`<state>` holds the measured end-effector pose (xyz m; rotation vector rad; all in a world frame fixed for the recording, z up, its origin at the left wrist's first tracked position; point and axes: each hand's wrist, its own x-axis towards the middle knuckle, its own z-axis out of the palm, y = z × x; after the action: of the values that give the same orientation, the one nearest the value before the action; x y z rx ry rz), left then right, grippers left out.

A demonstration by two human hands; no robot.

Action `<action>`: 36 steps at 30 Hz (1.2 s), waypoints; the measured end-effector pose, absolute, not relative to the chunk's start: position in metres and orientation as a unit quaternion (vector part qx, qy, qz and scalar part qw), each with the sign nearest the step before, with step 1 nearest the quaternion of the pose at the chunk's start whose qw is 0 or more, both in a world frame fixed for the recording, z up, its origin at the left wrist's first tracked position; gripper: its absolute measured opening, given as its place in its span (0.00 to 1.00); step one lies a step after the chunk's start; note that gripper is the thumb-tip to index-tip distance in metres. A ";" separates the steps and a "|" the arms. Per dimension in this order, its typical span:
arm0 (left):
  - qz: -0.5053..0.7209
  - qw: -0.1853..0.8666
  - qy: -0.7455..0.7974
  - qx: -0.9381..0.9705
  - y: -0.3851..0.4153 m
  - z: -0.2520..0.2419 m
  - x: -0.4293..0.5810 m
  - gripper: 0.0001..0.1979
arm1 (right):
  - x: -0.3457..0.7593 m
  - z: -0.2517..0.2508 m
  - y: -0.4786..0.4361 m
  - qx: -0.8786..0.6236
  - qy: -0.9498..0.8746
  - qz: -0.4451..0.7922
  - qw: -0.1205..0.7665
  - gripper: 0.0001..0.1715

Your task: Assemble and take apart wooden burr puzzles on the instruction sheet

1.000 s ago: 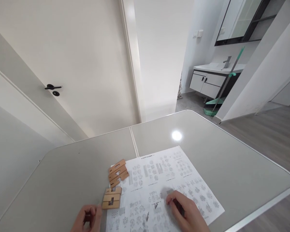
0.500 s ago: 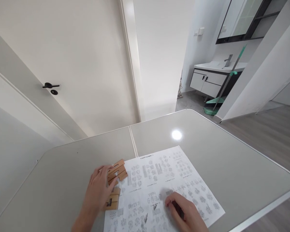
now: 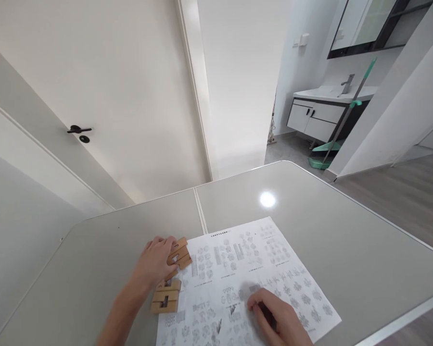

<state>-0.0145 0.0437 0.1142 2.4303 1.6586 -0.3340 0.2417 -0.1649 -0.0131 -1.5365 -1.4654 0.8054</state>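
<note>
My left hand (image 3: pixel 157 262) grips a group of notched wooden blocks (image 3: pixel 181 257) at the left edge of a printed sheet. Its thumb lies at their near side and its fingers curl over their far end. Just below this hand sits a second group of notched wooden blocks (image 3: pixel 166 300), partly over the sheet's edge. On the paper sheet (image 3: pixel 205 283), covered in grey diagrams, rests my right hand (image 3: pixel 276 315). Its fingers are curled in and closed; whatever they hold, if anything, is hidden.
The pale table (image 3: pixel 310 230) has a metal rim and a seam (image 3: pixel 201 211) running across it. Behind it stand a white door (image 3: pixel 137 96) and wall. A washbasin cabinet (image 3: pixel 313 117) and a green dustpan (image 3: pixel 321 162) are beyond, at the right.
My left hand has shifted slightly up and right on the upper blocks, uncovering more of the lower ones. The right hand stays in place. The view has turned a little.
</note>
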 end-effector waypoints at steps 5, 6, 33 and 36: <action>-0.143 0.063 0.544 0.824 0.048 0.107 -0.012 0.18 | 0.242 -0.017 -0.166 -0.612 -0.589 0.320 0.420 0.22; -0.145 0.058 0.541 0.826 0.049 0.106 -0.011 0.18 | 0.243 -0.017 -0.166 -0.610 -0.591 0.319 0.421 0.22; -0.107 0.018 0.571 0.813 0.062 0.106 -0.007 0.13 | 0.243 -0.018 -0.165 -0.596 -0.609 0.304 0.425 0.22; -0.110 0.020 0.579 0.808 0.064 0.104 -0.008 0.13 | 0.243 -0.018 -0.165 -0.595 -0.607 0.292 0.438 0.23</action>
<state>-0.0076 0.0636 0.1043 2.5045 1.7964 -0.3398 0.2425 -0.1654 -0.0175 -1.4800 -1.5082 0.7252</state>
